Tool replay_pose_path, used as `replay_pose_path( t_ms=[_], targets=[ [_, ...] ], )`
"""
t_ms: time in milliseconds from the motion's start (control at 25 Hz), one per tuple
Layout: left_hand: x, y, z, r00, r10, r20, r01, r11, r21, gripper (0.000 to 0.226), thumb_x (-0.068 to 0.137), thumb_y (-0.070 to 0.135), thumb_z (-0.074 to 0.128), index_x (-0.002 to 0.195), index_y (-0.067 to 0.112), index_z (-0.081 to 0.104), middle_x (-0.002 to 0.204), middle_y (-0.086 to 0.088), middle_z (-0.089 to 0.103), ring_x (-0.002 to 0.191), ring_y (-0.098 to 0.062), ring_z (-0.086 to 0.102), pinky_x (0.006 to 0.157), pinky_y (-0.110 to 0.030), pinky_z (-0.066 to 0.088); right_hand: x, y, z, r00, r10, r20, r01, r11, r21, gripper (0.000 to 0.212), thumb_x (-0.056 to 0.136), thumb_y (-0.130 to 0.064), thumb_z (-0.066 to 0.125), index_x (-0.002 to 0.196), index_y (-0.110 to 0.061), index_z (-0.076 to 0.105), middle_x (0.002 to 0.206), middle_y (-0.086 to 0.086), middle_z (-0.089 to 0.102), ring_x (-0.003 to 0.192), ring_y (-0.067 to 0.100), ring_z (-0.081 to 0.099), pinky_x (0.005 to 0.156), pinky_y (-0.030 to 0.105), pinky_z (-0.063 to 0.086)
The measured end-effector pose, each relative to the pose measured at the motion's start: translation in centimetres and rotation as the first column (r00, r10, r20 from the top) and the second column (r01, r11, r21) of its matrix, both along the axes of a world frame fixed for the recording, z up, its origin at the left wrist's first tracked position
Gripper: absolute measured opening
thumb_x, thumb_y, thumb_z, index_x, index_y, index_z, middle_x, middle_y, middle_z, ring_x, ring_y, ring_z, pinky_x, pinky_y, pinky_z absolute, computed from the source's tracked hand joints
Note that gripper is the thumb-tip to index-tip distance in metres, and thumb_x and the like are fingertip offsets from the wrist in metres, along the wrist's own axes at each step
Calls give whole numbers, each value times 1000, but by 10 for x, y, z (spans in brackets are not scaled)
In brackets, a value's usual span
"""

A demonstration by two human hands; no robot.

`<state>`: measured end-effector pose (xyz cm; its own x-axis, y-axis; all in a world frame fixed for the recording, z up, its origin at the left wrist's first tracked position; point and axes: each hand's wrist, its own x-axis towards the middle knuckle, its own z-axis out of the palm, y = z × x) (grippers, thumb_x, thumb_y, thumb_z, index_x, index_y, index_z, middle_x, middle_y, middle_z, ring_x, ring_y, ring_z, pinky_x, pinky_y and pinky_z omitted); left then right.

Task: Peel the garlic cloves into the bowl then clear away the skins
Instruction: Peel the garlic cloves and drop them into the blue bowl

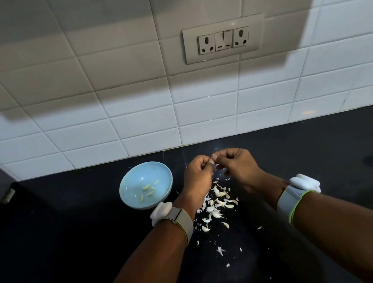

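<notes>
Head camera looks down on my dark counter (73, 232), with the tiled wall along its back edge. Toward the left sits the blue bowl (128, 182), holding a few peeled cloves (148, 191) on its floor and nothing else I can make out. Just right of the bowl, my left hand (198, 176) is curled, thumb and fingers pinching a small garlic clove (214, 162) that is mostly hidden between my fingertips. My right hand (238, 165) meets it there, also curled, pinching at the same clove, I judge to pull its skin away. Below both hands, toward the front edge, a heap of pale skins (218, 207) lies on the counter, and smaller flakes are scattered nearer to me.

The clove is small and likely slippery, so a hard tug could pop it out of my fingers onto the counter among the skins. The skins are light; a careless sweep of my wrist could scatter them wider or flick some into the bowl.
</notes>
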<state>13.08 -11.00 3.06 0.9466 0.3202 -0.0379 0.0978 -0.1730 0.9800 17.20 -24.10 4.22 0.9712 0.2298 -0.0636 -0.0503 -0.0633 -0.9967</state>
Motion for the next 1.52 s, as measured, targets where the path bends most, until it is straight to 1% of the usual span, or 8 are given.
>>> replay_pose_path(
  t_ms=[120, 240, 400, 840, 1000, 1080, 1240, 1520],
  targets=[
    [3, -1, -5, 997, 70, 35, -75, 983, 169, 18, 97, 31, 64, 81, 23, 67, 73, 9, 69, 66, -7, 59, 66, -35, 51, -1, 6, 2, 997, -57, -44, 55, 998, -30, 12, 93, -15, 72, 84, -10, 77, 74, 9, 74, 66, 17, 64, 60, 30, 52],
    [3, 1, -1, 998, 25, 52, -29, 997, 69, 16, 100, 23, 61, 86, 19, 69, 77, 6, 71, 69, -5, 59, 75, -36, 53, -3, 6, 7, 980, 37, -196, -4, 986, 168, 17, 100, -14, 62, 90, -7, 73, 73, 6, 69, 64, 13, 63, 55, 26, 46],
    [-1, 3, 7, 994, -95, 49, 96, 995, -15, 14, 102, 15, 58, 93, 13, 69, 76, 12, 69, 64, 6, 56, 65, -14, 45, 2, -2, 7, 975, 80, -205, -46, 985, 167, 17, 103, -12, 57, 95, -9, 72, 78, 4, 72, 67, 10, 64, 55, 24, 41],
    [-2, -1, 8, 979, -161, -122, 136, 972, -191, 28, 110, 24, 39, 90, 16, 56, 76, 2, 52, 61, -9, 52, 56, -24, 41, -2, -3, -2, 985, 109, -133, -77, 971, 225, 19, 97, -16, 69, 113, -7, 75, 82, 11, 69, 70, 20, 59, 55, 25, 41],
    [-2, 1, 7, 988, -14, -151, -1, 995, -103, 41, 109, 43, 38, 85, 16, 56, 77, 2, 57, 62, -10, 53, 55, -27, 44, 2, -6, -9, 997, 72, -20, -68, 987, 147, 15, 97, -16, 71, 110, -17, 78, 86, 15, 69, 78, 26, 57, 61, 33, 43],
    [-2, 3, 8, 991, 28, -134, -51, 984, -170, 42, 107, 48, 42, 93, 13, 61, 81, 1, 60, 64, -11, 55, 55, -28, 47, 4, -6, -13, 996, 64, 56, -67, 996, 52, 14, 95, -18, 72, 106, -23, 80, 90, 17, 73, 77, 22, 60, 66, 39, 48],
    [-3, 2, 13, 996, 4, -92, -31, 957, -289, 31, 103, 35, 58, 103, 5, 67, 81, 4, 62, 67, -8, 55, 54, -26, 48, 5, -6, -15, 974, 60, 217, -33, 991, -129, 16, 94, -21, 73, 102, -32, 82, 99, -7, 76, 88, 12, 70, 82, 38, 57],
    [-4, 3, 12, 996, 12, -93, -42, 942, -332, 14, 100, 19, 61, 97, 10, 71, 80, 3, 62, 68, -8, 54, 51, -27, 50, 5, -4, -11, 956, 82, 281, -14, 972, -236, 16, 94, -20, 73, 106, -26, 82, 99, -8, 73, 86, 7, 69, 84, 32, 58]
  ],
)
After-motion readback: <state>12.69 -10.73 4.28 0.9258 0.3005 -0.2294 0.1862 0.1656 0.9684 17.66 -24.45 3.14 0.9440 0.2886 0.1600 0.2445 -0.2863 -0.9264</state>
